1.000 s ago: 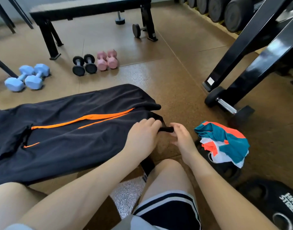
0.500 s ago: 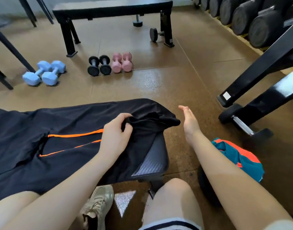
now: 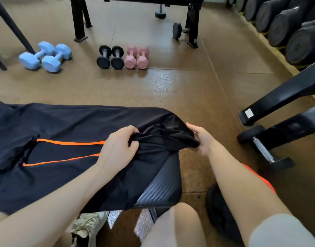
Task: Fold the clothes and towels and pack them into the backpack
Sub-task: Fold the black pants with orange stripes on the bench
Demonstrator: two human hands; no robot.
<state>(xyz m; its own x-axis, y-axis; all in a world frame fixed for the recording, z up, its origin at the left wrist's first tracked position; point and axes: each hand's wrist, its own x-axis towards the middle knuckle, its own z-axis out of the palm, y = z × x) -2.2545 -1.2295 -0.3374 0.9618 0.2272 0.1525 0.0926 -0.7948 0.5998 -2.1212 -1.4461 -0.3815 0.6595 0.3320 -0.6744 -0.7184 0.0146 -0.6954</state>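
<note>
Now gripping a bunched fold of the black garment [image 3: 67, 157] with the left hand [image 3: 117, 148], fingers curled round the cloth near the bench's right end. Pinching the same garment's outer hem with the right hand [image 3: 199, 138], thumb on top and fingers underneath, just past the right edge of the bench [image 3: 160, 189]. Lies spread flat along the bench top, orange stripes [image 3: 71, 143] running lengthwise toward the left hand, gathered cloth sitting between the two hands. Covers nearly the whole bench, leaving only the near right corner of the textured pad bare.

Half a second ago, was held by the left hand alone, with the right hand raised, spread and clear of the cloth beyond the bench's right edge; has since closed onto the hem. Same bunch in the left hand. Partly hidden behind the right forearm, an orange-edged folded item [image 3: 260, 179] on the floor.
</note>
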